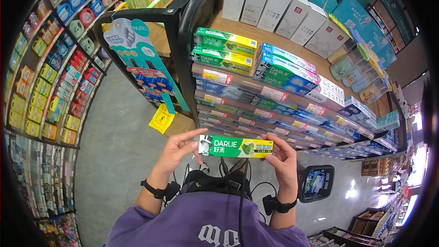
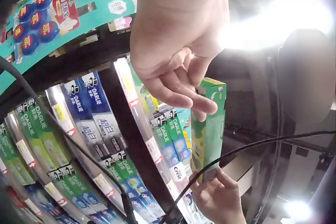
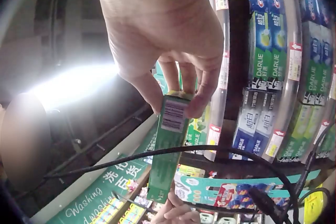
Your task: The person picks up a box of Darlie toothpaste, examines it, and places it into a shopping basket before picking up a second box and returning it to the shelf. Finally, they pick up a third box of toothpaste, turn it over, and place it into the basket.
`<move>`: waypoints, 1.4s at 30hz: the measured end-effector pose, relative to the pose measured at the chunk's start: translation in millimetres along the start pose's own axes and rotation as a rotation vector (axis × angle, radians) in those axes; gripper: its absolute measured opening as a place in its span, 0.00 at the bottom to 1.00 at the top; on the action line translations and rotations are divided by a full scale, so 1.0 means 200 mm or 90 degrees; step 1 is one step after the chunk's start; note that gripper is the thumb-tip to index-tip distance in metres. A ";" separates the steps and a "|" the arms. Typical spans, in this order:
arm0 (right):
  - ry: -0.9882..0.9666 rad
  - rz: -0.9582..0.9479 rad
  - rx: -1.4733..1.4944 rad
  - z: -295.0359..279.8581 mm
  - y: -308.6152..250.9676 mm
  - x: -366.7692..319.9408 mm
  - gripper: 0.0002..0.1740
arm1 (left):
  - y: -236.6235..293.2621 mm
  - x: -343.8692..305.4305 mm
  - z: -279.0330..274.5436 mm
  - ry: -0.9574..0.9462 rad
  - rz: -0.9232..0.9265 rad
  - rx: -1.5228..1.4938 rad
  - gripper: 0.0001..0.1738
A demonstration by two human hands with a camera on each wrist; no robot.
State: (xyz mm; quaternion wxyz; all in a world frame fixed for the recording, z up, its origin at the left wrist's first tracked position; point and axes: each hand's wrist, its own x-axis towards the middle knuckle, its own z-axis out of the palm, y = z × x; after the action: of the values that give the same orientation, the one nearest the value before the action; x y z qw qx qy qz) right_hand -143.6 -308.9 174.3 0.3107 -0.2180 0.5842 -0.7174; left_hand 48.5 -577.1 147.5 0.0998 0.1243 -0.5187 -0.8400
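A green and yellow DARLIE toothpaste box (image 1: 235,147) is held level in front of the purple shirt, its printed front up. My right hand (image 1: 284,161) pinches its yellow end between thumb and fingers; the right wrist view shows a barcode on the side there. At the white end with the top-hat picture is my left hand (image 1: 177,150), index finger stretched out and the other fingers loosely bent. In the left wrist view those fingers (image 2: 176,90) overlap the box's corner.
Ahead stands a shelf rack (image 1: 238,107) with rows of toothpaste boxes and white cartons (image 1: 272,7) on top. A black basket (image 1: 315,183) with packages is on the floor at right. Cables (image 2: 252,142) cross near both hands. Detergent shelves (image 1: 50,87) line the left.
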 end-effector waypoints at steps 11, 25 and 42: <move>-0.003 0.021 0.024 -0.02 -0.02 -0.03 0.31 | -0.02 0.00 -0.01 -0.052 0.007 -0.033 0.25; 0.009 -0.098 -0.051 0.02 0.00 0.00 0.27 | -0.03 -0.02 0.00 0.013 0.003 -0.069 0.35; -0.005 -0.154 -0.003 0.02 -0.02 -0.03 0.27 | -0.05 0.00 0.00 0.057 0.050 -0.057 0.26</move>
State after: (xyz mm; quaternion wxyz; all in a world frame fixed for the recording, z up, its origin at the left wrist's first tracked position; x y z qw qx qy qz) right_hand -138.0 -306.9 178.4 0.2237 -0.2905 0.5540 -0.7474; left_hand 47.2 -572.8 138.3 0.1613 0.1370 -0.4801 -0.8513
